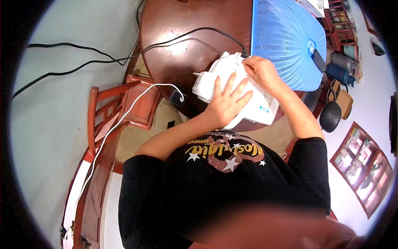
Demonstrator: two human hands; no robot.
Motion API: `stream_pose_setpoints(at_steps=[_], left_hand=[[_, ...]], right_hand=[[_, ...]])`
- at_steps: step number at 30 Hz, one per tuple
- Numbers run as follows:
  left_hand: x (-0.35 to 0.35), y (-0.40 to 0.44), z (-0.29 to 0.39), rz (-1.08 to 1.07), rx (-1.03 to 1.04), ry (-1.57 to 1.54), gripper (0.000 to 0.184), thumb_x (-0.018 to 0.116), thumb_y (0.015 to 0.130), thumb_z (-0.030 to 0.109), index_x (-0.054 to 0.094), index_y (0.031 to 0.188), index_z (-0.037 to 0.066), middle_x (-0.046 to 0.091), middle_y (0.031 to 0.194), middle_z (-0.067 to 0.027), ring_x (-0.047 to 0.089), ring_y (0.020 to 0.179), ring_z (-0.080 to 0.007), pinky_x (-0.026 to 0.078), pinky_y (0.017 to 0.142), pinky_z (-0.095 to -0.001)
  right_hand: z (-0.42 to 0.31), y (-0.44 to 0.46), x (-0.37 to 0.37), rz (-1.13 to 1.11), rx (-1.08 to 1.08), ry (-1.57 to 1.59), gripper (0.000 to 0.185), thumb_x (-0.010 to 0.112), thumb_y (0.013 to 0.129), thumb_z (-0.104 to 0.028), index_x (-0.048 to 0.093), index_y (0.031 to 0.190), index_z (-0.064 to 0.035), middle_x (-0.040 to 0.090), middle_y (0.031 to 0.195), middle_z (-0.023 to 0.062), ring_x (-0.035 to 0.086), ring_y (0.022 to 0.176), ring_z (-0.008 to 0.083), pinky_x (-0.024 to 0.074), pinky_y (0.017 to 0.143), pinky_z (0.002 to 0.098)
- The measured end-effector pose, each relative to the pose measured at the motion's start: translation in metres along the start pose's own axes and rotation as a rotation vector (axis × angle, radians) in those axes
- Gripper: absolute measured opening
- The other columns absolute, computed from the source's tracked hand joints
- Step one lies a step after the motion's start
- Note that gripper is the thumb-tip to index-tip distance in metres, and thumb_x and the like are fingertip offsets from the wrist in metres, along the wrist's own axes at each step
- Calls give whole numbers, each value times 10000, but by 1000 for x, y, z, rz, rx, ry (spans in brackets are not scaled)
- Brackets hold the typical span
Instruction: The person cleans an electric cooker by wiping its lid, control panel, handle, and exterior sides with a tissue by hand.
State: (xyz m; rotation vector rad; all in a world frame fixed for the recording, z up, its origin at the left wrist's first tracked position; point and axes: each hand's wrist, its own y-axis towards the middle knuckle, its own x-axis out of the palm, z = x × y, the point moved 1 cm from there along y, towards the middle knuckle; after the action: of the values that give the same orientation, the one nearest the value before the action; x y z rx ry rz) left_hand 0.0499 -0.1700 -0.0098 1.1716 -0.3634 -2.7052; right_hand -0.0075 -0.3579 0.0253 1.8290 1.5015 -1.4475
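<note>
A white plastic machine (244, 110) sits near the front edge of the round brown table, close to my body. I cannot tell its exact kind. My left hand (230, 99) lies flat on top of it with fingers spread. My right hand (262, 71) is at its far right corner, fingers curled together just below a black cord plug (244, 54). What those fingers pinch, if anything, is hidden. From the plug a black cord (199, 29) arcs left across the table.
A blue mesh food cover (286, 45) stands on the brown table (178, 25), right of the machine. At the table's left edge is a small black block (177, 97) with a white cable (114, 128). A wooden chair (137, 99) stands left.
</note>
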Motion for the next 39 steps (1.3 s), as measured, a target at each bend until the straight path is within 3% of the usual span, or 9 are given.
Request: stream_pose_setpoints(at_steps=[2,7,18,21,24,28,30,32,39], left_hand=[[-4,1,3,1,6,-11,474,512,821,204,513,1280,83,363,1399,-231,300,1284,-492,211,945,-729],[-5,2,2,-14,6,13,471,524,801,172,530,1264,88,393,1386,-234,320,1283,-487,225,955,-702],[-4,6,1,-21,31,34,438,516,822,188,547,1239,62,403,1379,-241,340,1268,-488,247,934,-697],[-4,6,3,-36,26,37,439,512,824,187,546,1243,62,398,1384,-244,335,1272,-490,250,933,-694],[-5,5,0,-22,23,23,445,512,820,189,547,1247,69,392,1391,-244,327,1280,-487,247,938,-694],[-5,5,2,-36,31,27,454,516,812,207,551,1248,87,391,1394,-227,311,1295,-471,236,944,-705],[3,6,5,-58,7,51,455,518,812,212,550,1252,99,395,1390,-218,310,1295,-467,236,944,-709],[9,4,6,-84,-8,79,457,521,812,216,549,1256,110,398,1385,-208,310,1294,-463,235,945,-714],[5,3,7,-159,-51,89,481,511,835,226,501,1311,161,354,1410,-182,267,1315,-452,229,953,-720]], right_hand=[[12,-11,-22,-160,-15,-24,144,598,828,-92,646,928,-1,648,833,150,629,745,317,485,670,362],[28,-25,-51,92,402,235,137,606,828,-122,656,888,-10,634,775,171,638,696,274,489,655,344],[58,8,16,146,241,181,146,598,823,-153,611,832,-8,602,738,201,584,707,394,471,626,396],[88,19,36,99,279,127,169,594,838,-178,624,850,-12,599,682,176,593,641,339,461,599,383],[100,18,7,175,535,594,134,618,842,-147,638,857,-15,604,638,87,542,583,171,446,576,333],[41,4,-23,111,150,372,129,605,852,-97,638,903,17,596,765,29,560,687,122,451,623,265],[11,7,-11,94,-43,83,136,620,819,-83,648,924,-1,629,867,137,621,795,293,487,711,342],[-17,14,14,-51,127,-213,141,621,823,-90,644,922,7,624,866,156,624,823,313,492,703,358],[-17,-7,0,-78,216,206,146,608,802,-133,628,809,11,618,788,202,616,749,376,491,674,419]])
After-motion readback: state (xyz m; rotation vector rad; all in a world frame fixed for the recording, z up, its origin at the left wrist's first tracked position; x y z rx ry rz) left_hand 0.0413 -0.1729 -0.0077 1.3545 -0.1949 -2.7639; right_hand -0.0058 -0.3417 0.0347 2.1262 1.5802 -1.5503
